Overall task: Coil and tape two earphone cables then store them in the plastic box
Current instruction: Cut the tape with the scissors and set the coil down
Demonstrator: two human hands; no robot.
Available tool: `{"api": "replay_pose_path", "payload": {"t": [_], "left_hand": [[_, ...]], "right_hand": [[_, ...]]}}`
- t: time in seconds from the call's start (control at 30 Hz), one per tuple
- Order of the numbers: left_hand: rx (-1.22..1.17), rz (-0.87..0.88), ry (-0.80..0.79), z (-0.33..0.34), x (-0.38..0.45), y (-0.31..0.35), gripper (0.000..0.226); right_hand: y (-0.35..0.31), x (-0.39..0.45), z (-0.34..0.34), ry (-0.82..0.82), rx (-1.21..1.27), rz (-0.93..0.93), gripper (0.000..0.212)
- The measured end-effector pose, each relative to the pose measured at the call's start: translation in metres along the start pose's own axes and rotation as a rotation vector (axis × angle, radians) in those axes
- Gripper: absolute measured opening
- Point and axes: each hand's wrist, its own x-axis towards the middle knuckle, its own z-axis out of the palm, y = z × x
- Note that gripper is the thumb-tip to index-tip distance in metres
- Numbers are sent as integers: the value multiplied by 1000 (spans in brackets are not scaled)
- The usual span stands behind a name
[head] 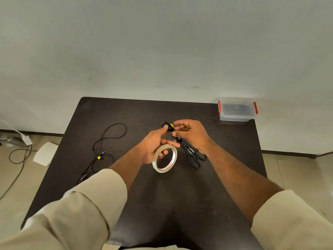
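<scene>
Above the middle of the dark table [180,195], my left hand [155,141] and my right hand [192,131] pinch a small coiled black earphone cable [168,126] with a yellow tag between their fingertips. A roll of clear tape [164,158] hangs on the lower fingers of my left hand. A second black earphone cable [108,138], uncoiled and also tagged yellow, lies loose on the left part of the table. The clear plastic box [236,110] with red latches stands shut at the table's far right corner.
Black scissors [192,156] lie on the table just under my right wrist. Left of the table, on the floor, are a white sheet [46,153], a dark cord [18,159] and a metal object [14,141]. A pale wall rises behind the table.
</scene>
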Motion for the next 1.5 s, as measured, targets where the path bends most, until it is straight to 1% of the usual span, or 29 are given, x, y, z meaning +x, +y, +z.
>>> {"api": "replay_pose_path", "payload": {"t": [0.07,0.17,0.27,0.43,0.5,0.57,0.67,0.8,0.87,0.93,1.0,1.1,1.17,1.2,1.23,1.3,1.4,1.5], "left_hand": [[15,-1,-8,5,1,0,52],[27,-8,-24,12,4,-1,54],[20,-10,-41,19,6,-2,50],[69,0,-28,25,8,-1,42],[75,17,12,24,10,-1,38],[97,63,70,23,14,-3,36],[215,141,145,24,20,-13,52],[314,186,206,32,32,-36,59],[367,204,220,35,36,-45,63],[441,230,223,40,37,-50,67],[465,269,230,44,36,-53,69],[410,326,243,51,34,-54,75],[345,348,227,57,33,-51,78],[353,362,220,59,33,-47,77],[404,383,215,62,32,-43,77],[599,435,216,66,35,-32,80],[892,524,204,71,51,-17,82],[1196,597,182,69,83,-6,86]], "right_hand": [[4,-1,-1,19,-77,-24,37],[10,-2,-3,112,-133,-92,26],[15,-3,-6,152,-216,-133,18],[29,-4,-16,169,-373,-144,13],[37,-5,-22,196,-406,-106,9],[49,-6,-31,220,-442,-24,6],[72,-17,-41,250,-521,139,9],[108,-47,-46,448,-573,302,9],[122,-60,-47,497,-599,365,10],[132,-68,-49,499,-602,427,14],[139,-72,-52,481,-590,466,18],[142,-73,-55,426,-576,484,26],[139,-71,-57,408,-617,479,33],[136,-68,-59,420,-660,462,35],[132,-65,-61,437,-712,432,36],[124,-55,-66,445,-780,352,35],[109,-30,-73,396,-770,273,27],[98,-3,-77,346,-777,237,19]]}}
